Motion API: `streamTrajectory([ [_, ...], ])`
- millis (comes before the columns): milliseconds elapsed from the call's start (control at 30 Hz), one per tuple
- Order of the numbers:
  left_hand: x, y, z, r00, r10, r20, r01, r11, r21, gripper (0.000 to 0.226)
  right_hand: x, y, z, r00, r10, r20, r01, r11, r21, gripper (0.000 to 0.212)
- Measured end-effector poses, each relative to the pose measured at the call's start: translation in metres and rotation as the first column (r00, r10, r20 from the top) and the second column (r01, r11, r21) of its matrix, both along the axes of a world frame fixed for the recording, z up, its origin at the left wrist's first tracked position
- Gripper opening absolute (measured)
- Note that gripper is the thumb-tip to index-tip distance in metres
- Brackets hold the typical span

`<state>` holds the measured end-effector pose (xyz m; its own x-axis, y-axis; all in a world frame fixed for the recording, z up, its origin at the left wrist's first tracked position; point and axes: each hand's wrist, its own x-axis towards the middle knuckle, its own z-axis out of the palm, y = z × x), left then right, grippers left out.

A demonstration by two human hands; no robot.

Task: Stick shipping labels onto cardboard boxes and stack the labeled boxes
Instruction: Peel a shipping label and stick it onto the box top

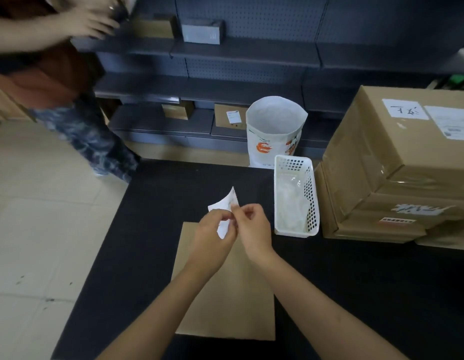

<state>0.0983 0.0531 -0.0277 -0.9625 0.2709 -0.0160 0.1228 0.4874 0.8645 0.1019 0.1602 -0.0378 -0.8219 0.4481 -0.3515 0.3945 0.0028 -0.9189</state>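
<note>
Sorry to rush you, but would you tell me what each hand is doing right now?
Left hand: pinching the shipping label above the cardboard box.
Right hand: pinching the same label, apparently peeling its backing.

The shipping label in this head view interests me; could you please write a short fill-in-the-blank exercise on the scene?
1. Both hands, left hand and right hand, pinch a white ____ above the cardboard box.
2. The white basket stands to the ____ of the hands.
3. The cardboard box lies on a ____ table.

Missing words: label; right; black
</note>
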Motion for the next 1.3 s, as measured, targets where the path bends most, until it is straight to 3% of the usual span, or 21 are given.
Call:
streamTrajectory([
  [133, 0.013, -0.047, -0.009, 0.994, -0.071, -0.077, 0.069, 0.997, -0.026, 0.009, 0.011, -0.042, -0.005, 0.988, -0.152, 0.016, 0.152, 0.988, -0.040, 0.004],
  [267, 0.018, -0.086, -0.020, 0.988, 0.121, -0.099, -0.124, 0.992, -0.030, 0.008, 0.029, -0.076, -0.011, 0.961, -0.276, 0.026, 0.277, 0.952, -0.128, 0.009],
  [367, 0.015, -0.106, -0.030, 0.964, 0.258, 0.070, -0.249, 0.962, -0.115, 0.026, 0.045, -0.092, -0.011, 0.933, -0.358, 0.040, 0.359, 0.914, -0.189, 0.012],
  [433, 0.012, -0.114, -0.040, 0.951, 0.212, 0.226, -0.179, 0.971, -0.157, 0.031, 0.054, -0.101, -0.014, 0.916, -0.398, 0.047, 0.397, 0.886, -0.239, 0.011],
  [533, 0.013, -0.119, -0.050, 0.951, 0.128, 0.280, -0.099, 0.988, -0.115, 0.022, 0.065, -0.107, -0.016, 0.917, -0.389, 0.084, 0.397, 0.884, -0.247, 0.009],
  [600, 0.016, -0.117, -0.049, 0.955, 0.122, 0.270, -0.107, 0.992, -0.072, 0.018, 0.072, -0.103, -0.019, 0.923, -0.374, 0.091, 0.383, 0.914, -0.130, 0.010],
  [700, 0.024, -0.110, -0.050, 0.970, 0.101, 0.221, -0.087, 0.994, -0.072, 0.020, 0.080, -0.092, -0.024, 0.936, -0.334, 0.109, 0.310, 0.931, 0.191, 0.013],
  [900, 0.030, -0.092, -0.072, 0.997, 0.055, 0.061, -0.033, 0.948, -0.316, 0.022, 0.091, -0.067, -0.058, 0.948, -0.255, 0.190, 0.134, 0.862, 0.490, 0.013],
  [1067, 0.032, -0.081, -0.092, 0.999, 0.039, 0.026, -0.023, 0.886, -0.464, 0.026, 0.096, -0.055, -0.078, 0.952, -0.149, 0.267, -0.041, 0.802, 0.596, 0.011],
  [1300, 0.037, -0.082, -0.108, 0.998, 0.038, -0.051, -0.059, 0.857, -0.513, 0.024, 0.096, -0.050, -0.092, 0.959, -0.119, 0.256, -0.066, 0.787, 0.613, 0.016],
])
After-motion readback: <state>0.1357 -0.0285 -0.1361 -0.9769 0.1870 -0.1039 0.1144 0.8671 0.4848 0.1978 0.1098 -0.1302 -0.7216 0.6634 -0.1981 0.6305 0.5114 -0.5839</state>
